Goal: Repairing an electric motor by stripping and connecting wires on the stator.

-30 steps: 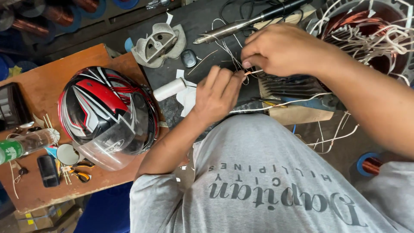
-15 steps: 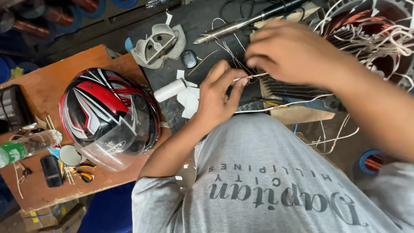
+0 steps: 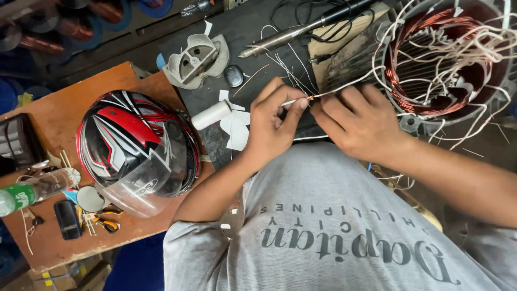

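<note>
Both hands pinch one white sleeved lead [image 3: 323, 95] between them: left hand [image 3: 272, 121] gripping the free end, right hand [image 3: 358, 121] steadying it. Lead runs taut from the motor stator [image 3: 447, 64], keeping it clear of the other wires; helmet [image 3: 134, 148] sits aside on the desk [image 3: 54, 116].

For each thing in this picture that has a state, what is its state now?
Left hand: pinching the thin white wire.
Right hand: pinching the same wire.
White wire: held taut between both hands, leading toward the motor winding.
Motor winding: exposed, copper coils visible, loose white leads sticking out.
Helmet: lying on the wooden board, clear visor down.
Plastic bottle: lying on its side.
</note>
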